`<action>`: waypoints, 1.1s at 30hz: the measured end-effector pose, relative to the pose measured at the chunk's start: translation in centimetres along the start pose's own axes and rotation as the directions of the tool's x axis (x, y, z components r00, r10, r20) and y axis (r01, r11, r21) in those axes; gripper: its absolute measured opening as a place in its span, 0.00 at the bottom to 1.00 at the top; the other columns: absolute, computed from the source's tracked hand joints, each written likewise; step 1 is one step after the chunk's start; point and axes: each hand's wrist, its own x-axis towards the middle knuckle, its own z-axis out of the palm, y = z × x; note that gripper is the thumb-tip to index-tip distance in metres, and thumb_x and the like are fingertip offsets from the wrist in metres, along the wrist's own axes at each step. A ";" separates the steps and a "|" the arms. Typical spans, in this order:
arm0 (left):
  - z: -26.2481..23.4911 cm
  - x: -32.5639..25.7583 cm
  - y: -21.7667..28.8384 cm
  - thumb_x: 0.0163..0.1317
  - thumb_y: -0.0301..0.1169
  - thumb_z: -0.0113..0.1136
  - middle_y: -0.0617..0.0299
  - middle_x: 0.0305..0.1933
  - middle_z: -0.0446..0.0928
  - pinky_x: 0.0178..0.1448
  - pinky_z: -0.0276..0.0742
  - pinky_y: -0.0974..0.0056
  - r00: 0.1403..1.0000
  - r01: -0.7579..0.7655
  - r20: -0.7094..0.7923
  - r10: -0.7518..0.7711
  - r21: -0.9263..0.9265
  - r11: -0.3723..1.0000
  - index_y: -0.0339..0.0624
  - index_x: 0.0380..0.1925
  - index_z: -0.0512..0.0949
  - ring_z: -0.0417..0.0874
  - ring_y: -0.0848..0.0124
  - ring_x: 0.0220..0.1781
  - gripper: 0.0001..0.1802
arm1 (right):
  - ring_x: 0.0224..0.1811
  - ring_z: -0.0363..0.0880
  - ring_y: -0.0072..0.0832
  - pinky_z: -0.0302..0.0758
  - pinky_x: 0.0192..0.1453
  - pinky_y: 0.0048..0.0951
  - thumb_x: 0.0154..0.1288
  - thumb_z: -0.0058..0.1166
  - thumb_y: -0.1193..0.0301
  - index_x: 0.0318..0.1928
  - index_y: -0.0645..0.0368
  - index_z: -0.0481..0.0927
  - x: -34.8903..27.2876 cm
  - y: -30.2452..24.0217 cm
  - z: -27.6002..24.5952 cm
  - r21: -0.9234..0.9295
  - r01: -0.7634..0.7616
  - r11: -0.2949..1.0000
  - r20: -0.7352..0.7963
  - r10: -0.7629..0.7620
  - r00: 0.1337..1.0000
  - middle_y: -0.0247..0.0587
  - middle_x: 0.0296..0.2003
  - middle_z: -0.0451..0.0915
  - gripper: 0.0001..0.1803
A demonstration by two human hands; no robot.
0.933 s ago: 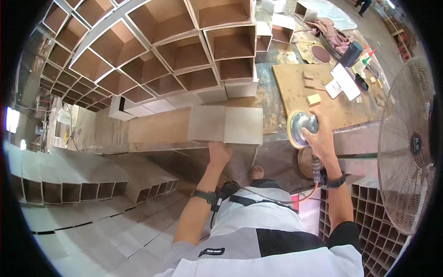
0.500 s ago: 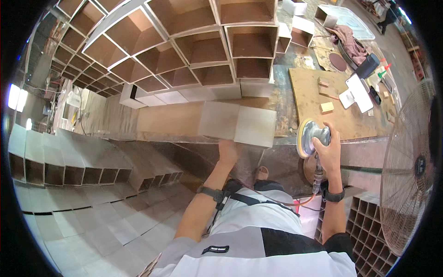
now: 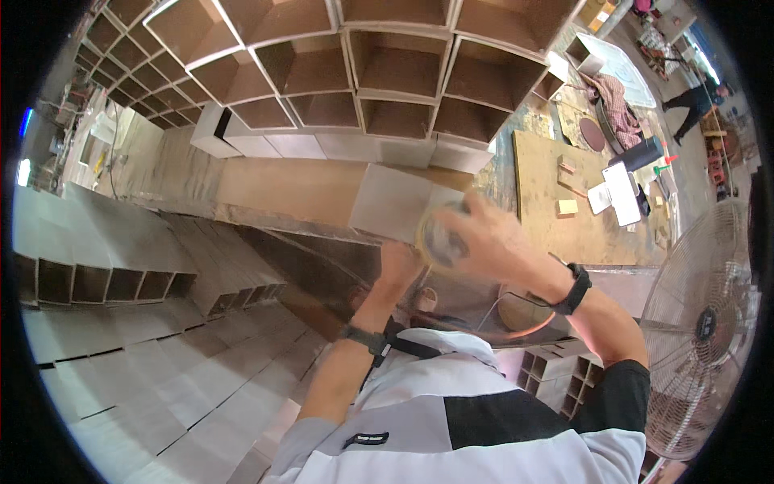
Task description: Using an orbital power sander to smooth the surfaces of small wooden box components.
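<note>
A pale grey, box-shaped piece [image 3: 395, 202] lies at the bench's near edge, straight ahead of me. My left hand [image 3: 399, 264] grips it from the near side, the fingers mostly hidden by it. Wrapped round an orbital sander [image 3: 439, 240] with a yellow-edged pad, my right hand [image 3: 496, 242] holds the tool at the box's right end. Motion blurs this hand and the sander, so whether the pad touches the box is hard to tell. An orange hose [image 3: 532, 329] trails below my right wrist.
Stacked open-fronted boxes [image 3: 314, 64] rise along the bench's far side. At right, a wooden board [image 3: 540, 185] carries small blocks and a white stand [image 3: 619, 194]. A large caged fan [image 3: 701, 323] stands farther right. More grey boxes [image 3: 137, 355] fill the lower left.
My right hand has swung the sander leftward from beside the box to its right end. The left hand stays at the box's near side. The view has shifted slightly.
</note>
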 end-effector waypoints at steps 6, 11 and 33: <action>-0.2 -0.1 -1.0 0.47 0.30 0.65 0.50 0.49 0.79 0.53 0.75 0.50 0.993 -0.076 0.113 0.044 0.302 0.950 0.42 0.52 0.76 0.79 0.49 0.49 0.27 | 0.42 0.77 0.52 0.78 0.44 0.45 0.48 0.61 0.68 0.52 0.48 0.77 2.0 1.2 -0.2 -0.023 -0.053 0.998 -0.145 0.049 0.988 0.57 0.42 0.71 0.26; -0.2 -0.2 -1.2 0.47 0.29 0.64 0.46 0.48 0.78 0.55 0.72 0.49 0.982 0.033 0.175 -0.067 0.193 0.981 0.40 0.52 0.76 0.76 0.44 0.52 0.27 | 0.42 0.78 0.53 0.78 0.45 0.45 0.51 0.61 0.67 0.53 0.49 0.76 2.2 1.0 -0.6 0.036 -0.123 0.992 -0.121 0.127 0.985 0.56 0.44 0.72 0.25; 0.1 -0.3 -0.7 0.47 0.27 0.60 0.48 0.41 0.78 0.48 0.75 0.49 0.996 -0.093 0.012 0.092 0.118 0.989 0.43 0.41 0.79 0.77 0.45 0.44 0.18 | 0.48 0.76 0.44 0.73 0.53 0.39 0.52 0.61 0.70 0.58 0.56 0.72 -7.5 8.3 -2.0 0.150 -0.530 0.835 -0.448 0.535 0.716 0.51 0.46 0.74 0.29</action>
